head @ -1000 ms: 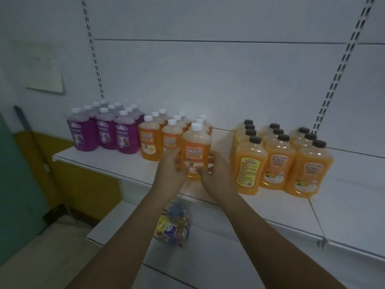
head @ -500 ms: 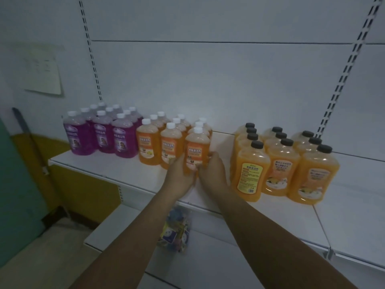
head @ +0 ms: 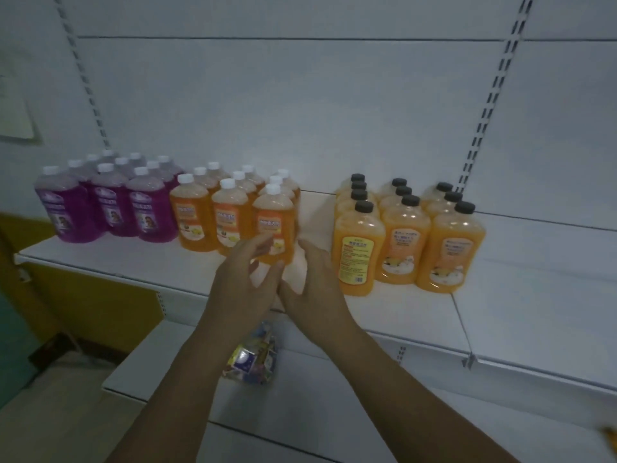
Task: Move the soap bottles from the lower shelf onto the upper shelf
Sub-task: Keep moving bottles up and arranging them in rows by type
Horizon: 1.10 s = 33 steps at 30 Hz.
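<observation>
An orange soap bottle (head: 274, 219) with a white cap stands on the white upper shelf (head: 133, 262), at the front right of a group of like orange bottles (head: 197, 218). My left hand (head: 243, 285) is just in front of it with fingers spread, the fingertips overlapping its lower label. My right hand (head: 314, 285) hovers open at its right, a small gap from its side. Neither hand grips anything. The lower shelf (head: 334, 412) shows below my forearms.
Purple bottles (head: 110, 208) fill the upper shelf's left end. Larger orange bottles with black caps (head: 404, 238) stand to the right. A colourful packet (head: 253, 362) lies on the lower shelf under my hands. An orange object (head: 611, 436) peeks in at the right edge.
Both hands carried the orange bottle back into line with the front row, set it down, then let go and drew back toward me.
</observation>
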Each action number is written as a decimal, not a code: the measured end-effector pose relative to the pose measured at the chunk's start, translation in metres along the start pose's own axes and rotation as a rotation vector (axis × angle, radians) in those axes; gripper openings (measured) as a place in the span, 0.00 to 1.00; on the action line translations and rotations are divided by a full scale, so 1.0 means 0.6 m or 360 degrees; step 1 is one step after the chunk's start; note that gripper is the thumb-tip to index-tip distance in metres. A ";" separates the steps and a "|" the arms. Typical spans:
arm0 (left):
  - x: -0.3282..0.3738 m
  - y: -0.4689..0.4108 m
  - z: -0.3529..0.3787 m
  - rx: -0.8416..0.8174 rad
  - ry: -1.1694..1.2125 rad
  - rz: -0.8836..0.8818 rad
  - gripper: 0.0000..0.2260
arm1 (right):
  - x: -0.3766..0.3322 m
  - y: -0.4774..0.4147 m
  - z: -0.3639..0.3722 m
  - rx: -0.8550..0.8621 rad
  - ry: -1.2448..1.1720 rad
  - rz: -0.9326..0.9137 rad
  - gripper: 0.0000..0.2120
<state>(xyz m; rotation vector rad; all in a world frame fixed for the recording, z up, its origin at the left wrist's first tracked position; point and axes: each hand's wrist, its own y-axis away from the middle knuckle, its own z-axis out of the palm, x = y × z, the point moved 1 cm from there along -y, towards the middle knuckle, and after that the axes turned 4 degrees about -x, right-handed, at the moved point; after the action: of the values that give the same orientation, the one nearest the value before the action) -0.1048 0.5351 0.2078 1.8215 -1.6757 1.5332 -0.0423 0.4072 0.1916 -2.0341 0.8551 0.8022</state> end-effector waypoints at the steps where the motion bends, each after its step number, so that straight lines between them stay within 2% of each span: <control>1: 0.018 0.019 0.009 -0.0028 0.0013 0.0013 0.19 | -0.004 0.034 -0.023 -0.0022 0.0002 -0.0001 0.27; 5: 0.084 0.104 0.057 -0.0323 0.0063 0.0052 0.15 | 0.020 0.172 -0.123 -0.0018 0.0166 0.0030 0.27; 11: 0.128 0.220 0.231 -0.1165 0.0188 0.0113 0.14 | 0.109 0.412 -0.289 0.0081 0.0349 0.0604 0.33; 16: 0.146 0.294 0.443 -0.1645 0.0155 0.0125 0.19 | 0.206 0.573 -0.410 0.0444 0.0387 0.1074 0.35; 21: 0.177 0.362 0.700 -0.1991 0.0036 0.0032 0.30 | 0.357 0.688 -0.521 0.0638 0.0438 0.1455 0.37; 24: 0.197 0.394 0.859 -0.2114 -0.0075 -0.0024 0.35 | 0.478 0.730 -0.591 0.0676 0.0440 0.1657 0.39; 27: 0.212 0.407 1.017 -0.2091 -0.0249 -0.0076 0.38 | 0.604 0.754 -0.657 0.0652 0.0436 0.1816 0.42; 33: 0.181 0.415 1.296 -0.1946 -0.0303 -0.0413 0.33 | 0.838 0.776 -0.751 0.0637 0.0410 0.2012 0.41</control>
<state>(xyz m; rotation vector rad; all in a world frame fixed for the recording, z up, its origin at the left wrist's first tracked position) 0.0699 -0.1849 -0.1526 1.3576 -1.7105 0.0643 -0.0062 -0.3353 -0.1547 -1.0841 2.3008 0.8678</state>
